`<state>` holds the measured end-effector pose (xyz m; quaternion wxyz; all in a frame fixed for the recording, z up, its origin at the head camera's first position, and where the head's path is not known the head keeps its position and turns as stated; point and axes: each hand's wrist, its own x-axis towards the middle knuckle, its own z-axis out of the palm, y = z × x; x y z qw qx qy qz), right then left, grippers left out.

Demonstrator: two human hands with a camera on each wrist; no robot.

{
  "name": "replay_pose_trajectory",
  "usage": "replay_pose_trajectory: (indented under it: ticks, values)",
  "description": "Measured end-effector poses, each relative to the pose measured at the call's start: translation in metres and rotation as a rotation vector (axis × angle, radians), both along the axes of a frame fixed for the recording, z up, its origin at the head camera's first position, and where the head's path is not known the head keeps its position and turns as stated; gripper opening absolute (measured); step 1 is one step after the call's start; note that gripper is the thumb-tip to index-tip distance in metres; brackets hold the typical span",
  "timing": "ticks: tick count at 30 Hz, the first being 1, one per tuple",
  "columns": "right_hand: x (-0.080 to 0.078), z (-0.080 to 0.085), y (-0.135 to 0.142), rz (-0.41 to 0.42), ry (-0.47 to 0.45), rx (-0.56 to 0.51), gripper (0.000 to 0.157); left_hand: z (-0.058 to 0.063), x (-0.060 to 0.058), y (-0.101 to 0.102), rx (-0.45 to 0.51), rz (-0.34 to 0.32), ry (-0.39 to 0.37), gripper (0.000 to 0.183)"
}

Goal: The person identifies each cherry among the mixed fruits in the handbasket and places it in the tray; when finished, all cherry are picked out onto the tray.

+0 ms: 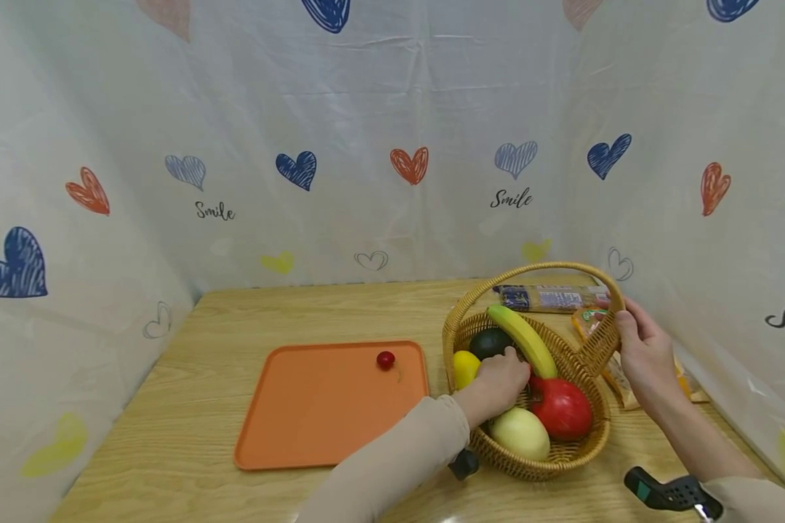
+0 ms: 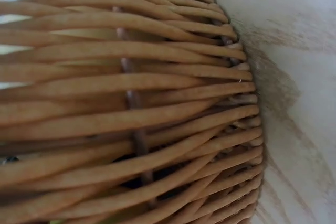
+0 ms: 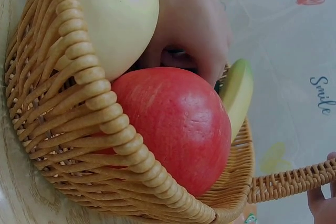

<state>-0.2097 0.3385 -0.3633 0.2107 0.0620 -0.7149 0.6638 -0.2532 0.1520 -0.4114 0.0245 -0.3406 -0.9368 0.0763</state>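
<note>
A wicker basket [image 1: 530, 471] holds a banana [image 1: 526, 340], a dark green fruit [image 1: 487, 341], a yellow fruit [image 1: 464, 369], a pale round fruit [image 1: 520, 434] and a large red fruit [image 1: 564, 410]. My left hand [image 1: 500, 378] reaches down among them, fingers bent. Its fingertips are partly hidden, with a bit of red beside them, so what it touches is unclear. The right hand [image 1: 644, 356] grips the basket's handle [image 1: 611, 341] on its right side. In the right wrist view the red fruit [image 3: 170, 124] lies just below the left hand [image 3: 189, 19].
Left of the basket lies an orange tray [image 1: 320, 407] with a red cherry [image 1: 385, 359] near its back right corner. Behind the basket is a long packet [image 1: 549, 298]. Other packaged food [image 1: 618, 378] lies to the right. A printed curtain [image 1: 366, 109] surrounds the table.
</note>
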Motion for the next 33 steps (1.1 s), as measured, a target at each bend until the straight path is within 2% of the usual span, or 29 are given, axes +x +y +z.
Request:
replay_pose_trajectory:
  ticks: [6, 11, 16, 22, 29, 33]
  values:
    - [0.0, 0.0, -0.001, -0.002, -0.017, 0.005, 0.044, -0.003, -0.002, -0.003, 0.035, -0.002, -0.002, 0.009]
    - [0.0, 0.0, -0.002, -0.013, -0.022, 0.017, 0.044, -0.001, -0.003, -0.009, 0.088, -0.044, -0.008, 0.007]
    - [0.001, 0.0, 0.0, -0.023, -0.024, 0.031, 0.044, 0.009, -0.005, -0.016, 0.178, -0.085, -0.013, 0.012]
    - [0.001, 0.0, 0.004, -0.009, -0.021, 0.014, 0.041, 0.023, -0.003, -0.024, 0.285, -0.131, -0.083, 0.02]
    - [0.001, 0.0, 0.003, 0.005, -0.007, -0.009, 0.036, 0.032, 0.005, -0.037, 0.359, -0.216, -0.102, 0.029]
    - [0.0, 0.001, 0.002, 0.007, -0.002, -0.019, 0.032, 0.037, 0.011, -0.046, 0.427, -0.244, -0.134, 0.029]
